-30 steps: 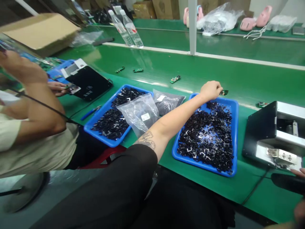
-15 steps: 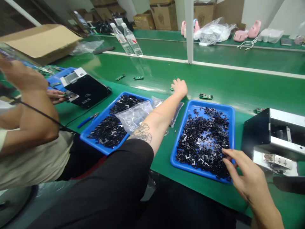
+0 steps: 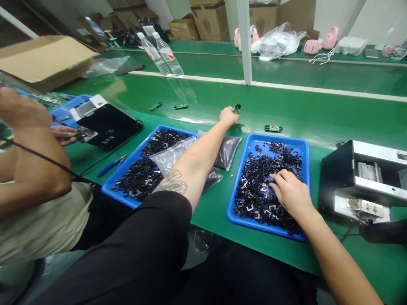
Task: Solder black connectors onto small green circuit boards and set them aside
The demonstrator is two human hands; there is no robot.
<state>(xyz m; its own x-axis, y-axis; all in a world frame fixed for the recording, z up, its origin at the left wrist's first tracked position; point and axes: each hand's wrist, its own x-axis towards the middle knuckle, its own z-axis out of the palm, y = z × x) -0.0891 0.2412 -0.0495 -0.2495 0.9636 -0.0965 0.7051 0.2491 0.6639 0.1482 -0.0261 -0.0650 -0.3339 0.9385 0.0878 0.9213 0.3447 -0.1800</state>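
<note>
My left hand (image 3: 228, 116) is stretched out over the far side of the bench, its fingers closed on a small green circuit board (image 3: 237, 109) held raised above the surface. My right hand (image 3: 291, 192) is over the right blue tray (image 3: 233, 212), thumb and forefinger bent in a pinch at the small black bracket-like parts (image 3: 254, 186). Whatever lies between those fingertips is too small to make out. Another circuit board (image 3: 273, 128) rests just behind this tray.
To the right stands a black and silver machine (image 3: 356, 178). A second blue tray (image 3: 122, 199) of black parts, plastic bags (image 3: 227, 152) and pliers (image 3: 111, 166) lie to the left. A co-worker's arm (image 3: 34, 148) is by another machine (image 3: 111, 123). Two bottles (image 3: 167, 55) stand behind.
My left hand has picked up the circuit board from the bench and lifted it. My right hand has moved left and farther in, from the tray's right edge to over the parts.
</note>
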